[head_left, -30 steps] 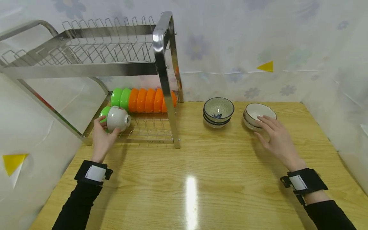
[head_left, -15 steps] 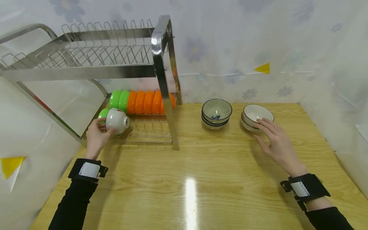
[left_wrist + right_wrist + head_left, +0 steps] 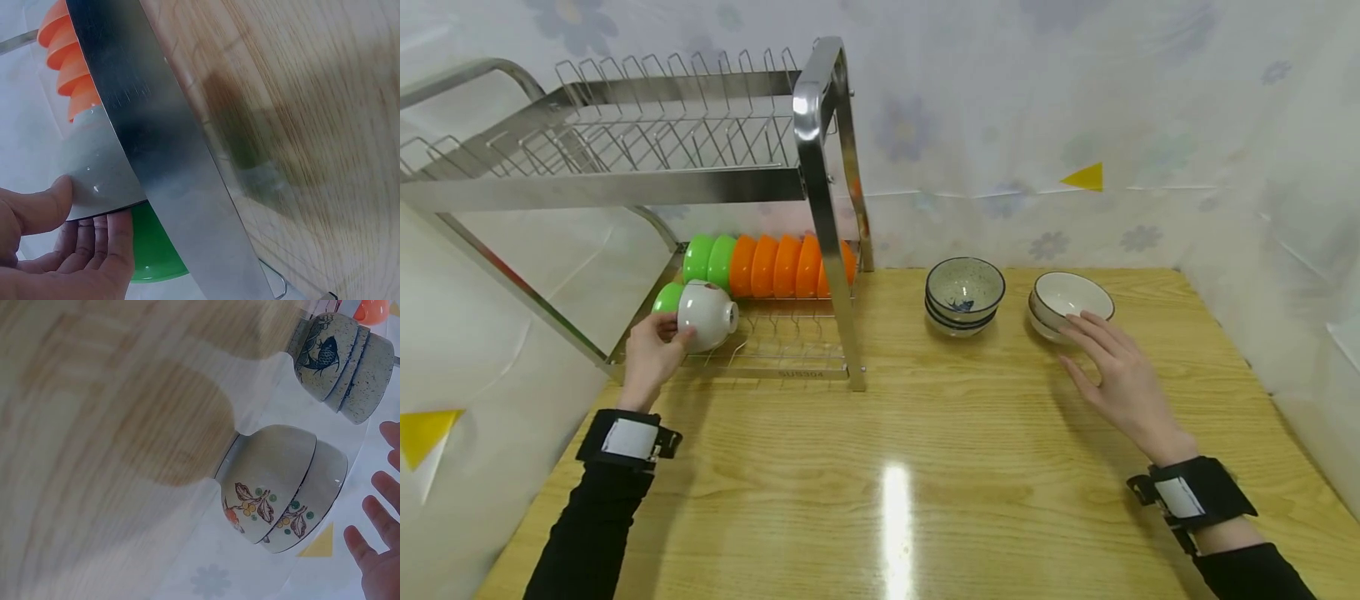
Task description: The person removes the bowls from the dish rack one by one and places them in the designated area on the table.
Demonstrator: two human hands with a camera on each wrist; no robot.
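Note:
My left hand pinches the rim of a white bowl tipped on its side in the lower tier of the metal dish rack. In the left wrist view, the thumb lies on the bowl's outer wall and the other fingers are inside the rim. Just left of it stands a green bowl. My right hand, fingers spread and fairly straight, hovers beside two stacked white bowls; the right wrist view shows a gap between fingers and the stacked bowls, which bear a leaf-and-berry pattern.
A row of green bowls and orange bowls fills the rack's back row. Speckled blue-rimmed bowls stand stacked on the wooden table between rack and white stack. A patterned sheet hangs behind the table.
My left hand has drawn slightly left and down, still at the white bowl's rim. The right hand stays beside the white stack almost unmoved. The head view has shifted a little.

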